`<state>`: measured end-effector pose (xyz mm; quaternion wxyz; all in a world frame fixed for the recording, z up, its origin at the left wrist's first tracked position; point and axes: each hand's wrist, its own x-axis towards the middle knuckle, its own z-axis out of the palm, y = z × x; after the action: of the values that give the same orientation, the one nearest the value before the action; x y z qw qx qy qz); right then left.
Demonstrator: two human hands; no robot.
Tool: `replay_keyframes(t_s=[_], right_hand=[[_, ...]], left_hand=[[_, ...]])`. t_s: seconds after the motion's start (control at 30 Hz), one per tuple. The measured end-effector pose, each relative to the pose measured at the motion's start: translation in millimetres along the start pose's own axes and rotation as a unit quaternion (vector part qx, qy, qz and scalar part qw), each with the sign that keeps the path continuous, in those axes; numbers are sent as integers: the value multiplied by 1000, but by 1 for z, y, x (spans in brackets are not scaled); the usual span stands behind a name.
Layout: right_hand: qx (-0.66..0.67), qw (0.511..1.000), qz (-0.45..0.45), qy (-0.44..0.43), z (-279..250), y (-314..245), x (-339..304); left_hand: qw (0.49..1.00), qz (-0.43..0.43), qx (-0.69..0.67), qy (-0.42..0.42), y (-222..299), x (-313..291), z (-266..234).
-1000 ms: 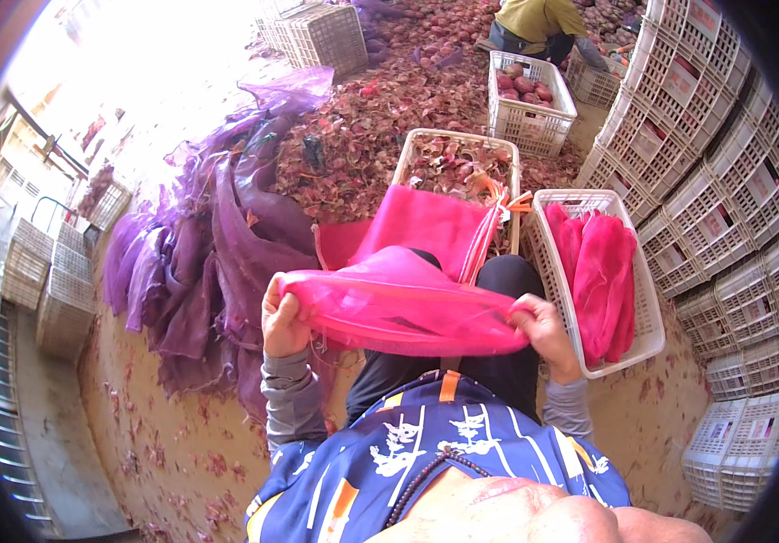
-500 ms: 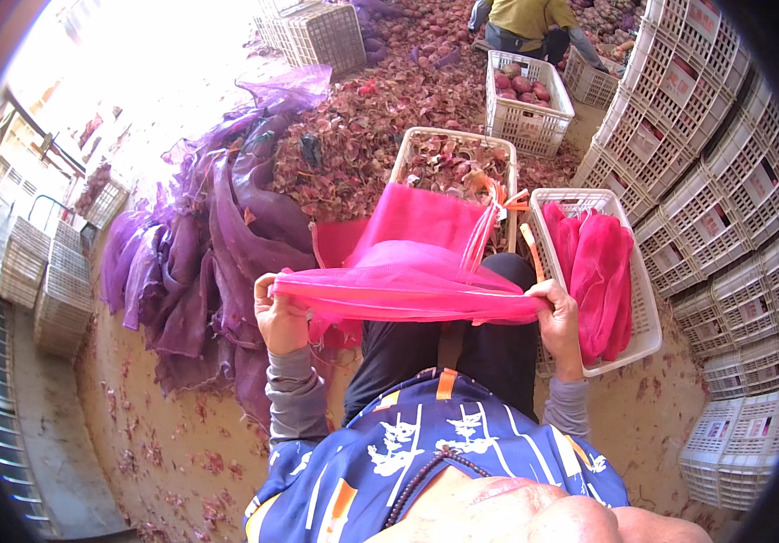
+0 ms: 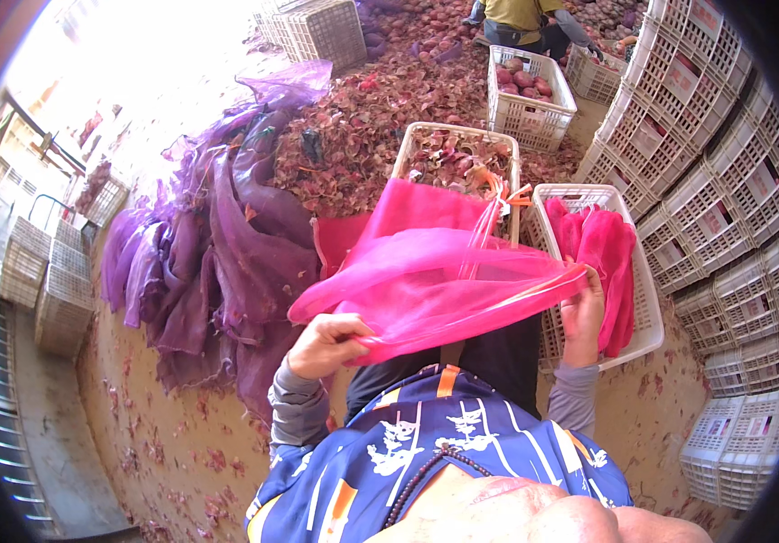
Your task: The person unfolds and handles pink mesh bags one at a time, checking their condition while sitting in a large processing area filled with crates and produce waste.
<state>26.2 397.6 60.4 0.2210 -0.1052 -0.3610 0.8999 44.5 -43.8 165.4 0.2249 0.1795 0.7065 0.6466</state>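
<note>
A bright pink mesh bag (image 3: 444,281) is stretched across my lap between both hands. My left hand (image 3: 328,344) pinches the near edge of its mouth, fingers curled toward the right. At the bag's right corner, my right hand (image 3: 581,306) grips the rim, raised a little higher than the left. White and orange drawstrings (image 3: 501,195) bunch at the far right of the pink cloth. Beyond the bag stands a white crate (image 3: 399,156) with dry onion skins in it. On my right, another white crate (image 3: 650,326) holds folded pink mesh bags (image 3: 608,271).
Purple mesh bags (image 3: 236,262) lie heaped on the left. Onion skins (image 3: 367,127) cover the floor ahead. A crate of red onions (image 3: 534,122) stands farther off, near a crouching person (image 3: 521,20). White crates (image 3: 715,208) are stacked high along the right.
My left hand has moved right and nearer along the bag's edge. My right hand has shifted slightly right and up. The bag's mouth has become slanted and wider.
</note>
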Motion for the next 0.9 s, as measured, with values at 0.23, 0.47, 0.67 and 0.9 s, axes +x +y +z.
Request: replay_keyframes(t_s=[0.23,0.47,0.67,0.9], right_hand=[[-54,946,198,-250,33,-22,-21],[-189,930,130,-286,71,-38,-52],[-380,880,84,-272,67,-30,-52],[-500,826,-196,-173,50,4,-29]], left_hand=[[916,232,-248,214,-73,-14,-25],[896,225,-215,317,-41,10,-22],[840,225,-361,336,-64,19,-24],[850,176,-390,306,-53,20,-22]])
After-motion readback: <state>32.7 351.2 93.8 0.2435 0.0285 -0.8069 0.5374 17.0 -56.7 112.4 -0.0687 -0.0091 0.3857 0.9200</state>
